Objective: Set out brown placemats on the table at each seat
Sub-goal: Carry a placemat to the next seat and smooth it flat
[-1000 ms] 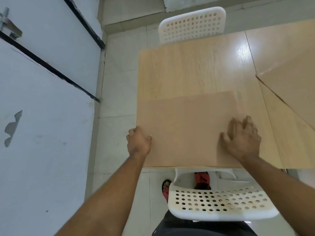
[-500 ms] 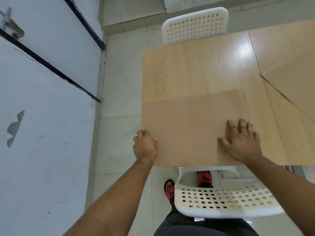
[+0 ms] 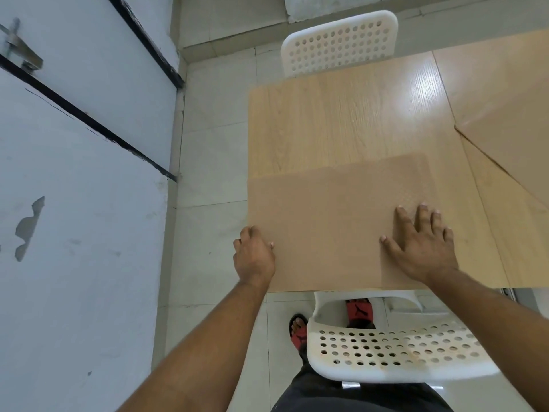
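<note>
A brown placemat (image 3: 329, 221) lies flat on the light wood table (image 3: 341, 120), along its near edge, with its left side flush with the table's left edge. My left hand (image 3: 254, 257) grips the mat's left edge, thumb on top and fingers curled over the side. My right hand (image 3: 421, 248) rests palm down on the mat's near right part, fingers spread. A second brown placemat (image 3: 514, 129) lies at an angle at the far right, partly cut off by the frame.
One white perforated chair (image 3: 395, 355) stands between me and the table's near edge, and another white chair (image 3: 338, 43) stands at the far side. A pale wall (image 3: 74, 233) runs close along the left, with a strip of tiled floor (image 3: 208, 162) between.
My right hand has settled and spread its fingers flat on the mat. My left hand stays at the mat's left edge. The mat has barely shifted.
</note>
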The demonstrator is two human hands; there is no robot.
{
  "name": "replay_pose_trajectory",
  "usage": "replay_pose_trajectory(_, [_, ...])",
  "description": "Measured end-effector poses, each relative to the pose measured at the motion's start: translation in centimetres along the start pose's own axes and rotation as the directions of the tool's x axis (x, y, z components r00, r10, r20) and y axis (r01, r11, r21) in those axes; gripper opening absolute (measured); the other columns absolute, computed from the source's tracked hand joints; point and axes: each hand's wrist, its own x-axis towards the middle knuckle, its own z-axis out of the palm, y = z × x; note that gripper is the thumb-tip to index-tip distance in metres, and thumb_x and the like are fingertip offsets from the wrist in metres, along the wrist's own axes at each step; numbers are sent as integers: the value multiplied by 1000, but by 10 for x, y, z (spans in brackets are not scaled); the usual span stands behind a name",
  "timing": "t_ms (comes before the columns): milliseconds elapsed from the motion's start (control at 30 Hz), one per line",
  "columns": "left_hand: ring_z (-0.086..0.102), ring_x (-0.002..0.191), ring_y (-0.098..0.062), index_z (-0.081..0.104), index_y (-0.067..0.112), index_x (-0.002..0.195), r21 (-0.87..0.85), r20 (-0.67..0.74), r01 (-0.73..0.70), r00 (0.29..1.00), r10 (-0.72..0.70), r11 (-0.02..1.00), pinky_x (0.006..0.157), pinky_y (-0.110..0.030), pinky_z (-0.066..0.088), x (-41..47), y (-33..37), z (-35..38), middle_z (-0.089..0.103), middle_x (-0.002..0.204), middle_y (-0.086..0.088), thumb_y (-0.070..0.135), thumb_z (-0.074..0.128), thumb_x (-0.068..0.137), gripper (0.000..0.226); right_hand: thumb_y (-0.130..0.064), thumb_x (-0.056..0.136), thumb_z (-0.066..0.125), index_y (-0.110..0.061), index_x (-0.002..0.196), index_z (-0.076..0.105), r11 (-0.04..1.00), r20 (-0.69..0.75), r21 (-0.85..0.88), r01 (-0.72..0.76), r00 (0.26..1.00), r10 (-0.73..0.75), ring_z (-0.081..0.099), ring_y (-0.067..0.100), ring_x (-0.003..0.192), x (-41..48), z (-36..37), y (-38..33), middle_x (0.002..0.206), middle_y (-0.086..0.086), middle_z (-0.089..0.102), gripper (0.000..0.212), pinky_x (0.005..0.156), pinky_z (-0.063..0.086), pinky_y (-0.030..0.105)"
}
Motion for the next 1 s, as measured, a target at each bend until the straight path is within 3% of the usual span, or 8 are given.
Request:
replay_pose_trajectory(400, [46,120,-29,50,10,129,78,-13,-49,999,50,996,90,-44,47,0,-6,3,44,142,-6,33,54,100,37,-73,92,22,-35,157,-5,1000,7,-14,6,1000,-6,-6,37,153,0,-2,1,167,13,-9,81,120,9,54])
replay_pose_trajectory(1000, [42,126,-29,44,11,137,76,9,-48,999,48,996,95,-45,44,-1,-5,4,37,149,-6,33,50,101,43,-76,90,17,-36,158,-6,1000,-21,-14,-12,1000,11,-4,36,153,-3,-2,0,167,12,-8,82,122,8,54])
